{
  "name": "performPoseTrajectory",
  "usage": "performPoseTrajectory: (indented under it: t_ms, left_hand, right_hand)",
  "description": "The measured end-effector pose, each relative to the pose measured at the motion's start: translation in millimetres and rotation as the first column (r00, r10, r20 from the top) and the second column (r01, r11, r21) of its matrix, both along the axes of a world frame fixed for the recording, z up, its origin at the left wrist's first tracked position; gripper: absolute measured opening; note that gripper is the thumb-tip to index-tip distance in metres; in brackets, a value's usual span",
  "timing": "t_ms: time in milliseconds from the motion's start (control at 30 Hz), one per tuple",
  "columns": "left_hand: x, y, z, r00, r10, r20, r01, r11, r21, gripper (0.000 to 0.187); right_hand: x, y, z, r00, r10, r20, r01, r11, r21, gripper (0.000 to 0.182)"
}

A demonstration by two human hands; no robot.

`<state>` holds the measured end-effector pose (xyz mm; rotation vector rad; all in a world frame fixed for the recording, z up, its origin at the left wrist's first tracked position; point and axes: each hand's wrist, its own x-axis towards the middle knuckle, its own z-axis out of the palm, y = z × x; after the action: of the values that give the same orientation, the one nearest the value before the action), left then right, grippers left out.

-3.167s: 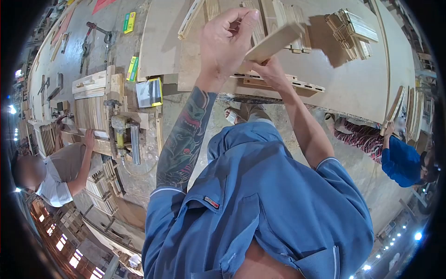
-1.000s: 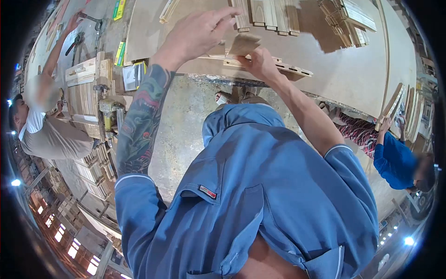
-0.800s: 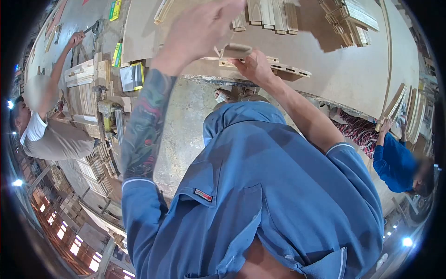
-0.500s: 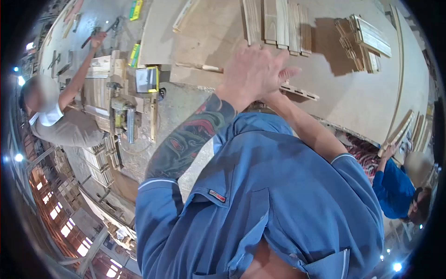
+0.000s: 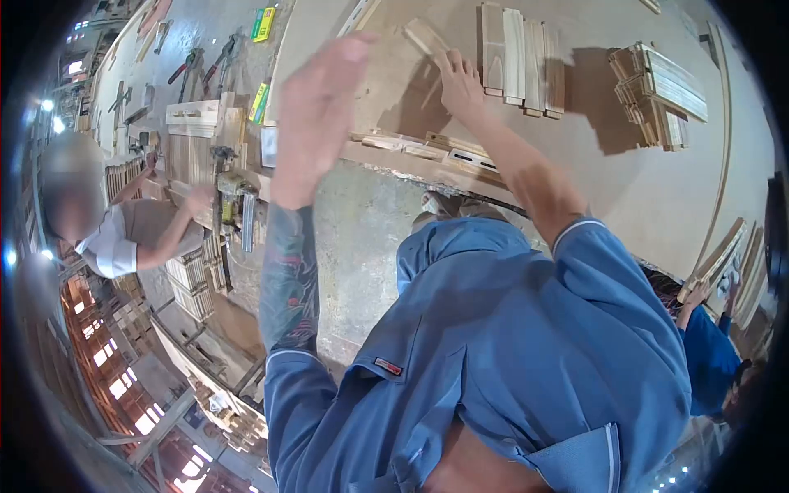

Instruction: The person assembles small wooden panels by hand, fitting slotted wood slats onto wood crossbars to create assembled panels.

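Observation:
My right hand [image 5: 462, 89] grips the near end of a short wooden slat [image 5: 425, 37], which tilts to the left over the table and casts a shadow beside it. Just right of that hand, several similar wooden slats [image 5: 514, 62] lie side by side on the brown table board [image 5: 608, 177]. My left hand [image 5: 319, 119] is raised at the left, over the table's near edge. Motion smears its fingers, and I see nothing in it. Narrow wooden strips [image 5: 423, 150] lie along the near edge between my arms.
Farther right stands a stack of wooden pieces [image 5: 662, 94]. At left, a co-worker [image 5: 156, 226] is beside clamps [image 5: 220, 62], slats and green-yellow packets [image 5: 263, 25]. Another person in blue [image 5: 711, 357] handles long wood pieces [image 5: 715, 259] at lower right.
My hands were together over the table edge and have parted. The left moved left and up; the right took a slat from the row's left end and swung it left.

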<state>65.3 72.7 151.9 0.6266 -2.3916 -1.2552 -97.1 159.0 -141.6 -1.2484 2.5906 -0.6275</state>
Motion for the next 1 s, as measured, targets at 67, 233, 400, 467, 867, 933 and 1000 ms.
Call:
performPoseTrajectory:
  t_ms: [67, 233, 400, 467, 867, 933, 1000]
  left_hand:
    - [-11.2, 17.6, -22.8, 0.989, -0.148, 0.030, 0.148, 0.989, -0.015, 0.044]
    - [-27.5, 48.0, -31.3, 0.766, -0.184, 0.616, 0.437, 0.852, -0.288, 0.082]
    - [-22.4, 44.6, -46.6, 0.793, -0.092, 0.602, 0.404, 0.820, -0.406, 0.112]
    - [-23.1, 44.2, -44.3, 0.800, -0.092, 0.593, 0.397, 0.822, -0.408, 0.117]
    - [-18.5, 39.9, -49.1, 0.847, -0.132, 0.514, 0.342, 0.877, -0.338, 0.104]
    - [-19.9, 41.2, -44.1, 0.837, -0.114, 0.535, 0.310, 0.905, -0.292, 0.100]
    - [-23.4, 40.8, -37.6, 0.815, -0.112, 0.568, 0.324, 0.902, -0.287, 0.097]
  right_hand:
    - [0.6, 12.4, 18.9, 0.979, -0.133, -0.152, 0.130, 0.991, -0.031, 0.059]
    - [-1.2, 88.7, 83.4, 0.816, -0.235, 0.528, 0.390, 0.898, -0.203, 0.036]
    - [47.4, 160.3, 97.7, 0.618, 0.149, 0.772, 0.388, 0.796, -0.465, 0.027]
    - [57.5, 162.5, 77.0, 0.653, 0.125, 0.747, 0.275, 0.880, -0.388, 0.025]
    - [76.4, 149.3, 48.3, 0.987, 0.088, 0.136, -0.042, 0.949, -0.312, 0.028]
    - [73.7, 154.5, 24.8, 0.995, 0.049, 0.085, -0.024, 0.962, -0.272, 0.030]
    - [72.2, 154.0, 18.0, 0.998, 0.059, 0.000, -0.057, 0.961, -0.271, 0.031]
